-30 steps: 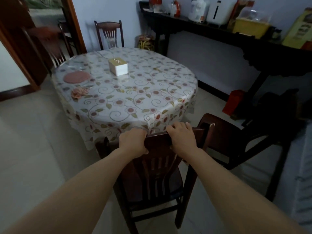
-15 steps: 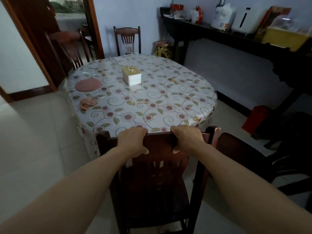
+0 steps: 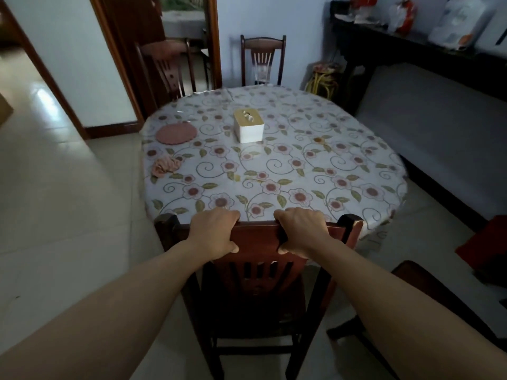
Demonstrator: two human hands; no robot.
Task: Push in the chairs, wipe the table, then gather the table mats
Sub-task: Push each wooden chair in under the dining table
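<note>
Both our forearms reach forward, bare, roughly parallel. Left hand (image 3: 216,231) and right hand (image 3: 300,231) sit on the top rail of the near chair (image 3: 258,270), knuckles up. Fingers of both are curled over the far edge of the rail, thumbs pressed on the near face, so each hand grips the rail tight. Chair is dark reddish wood, slatted back, rail right against the bench (image 3: 274,165) edge, seat tucked mostly under it.

Bench is round, covered by a glossy floral cloth with swirls, pink flowers, green leaves. On its left part lies a crumpled pink rag (image 3: 166,166); just past it a flat round pink table mat (image 3: 175,133) with a scalloped edge. Near the centre stands a white boxy tissue holder (image 3: 248,129) with a tan lid, tissue poking out.

At lower right a second dark chair (image 3: 439,294) stands apart from the bench. At the far side two more slatted wooden chairs (image 3: 262,60), one at the left corner (image 3: 167,67). Dark sideboard (image 3: 411,50) along the right wall, cluttered, blurred.
</note>
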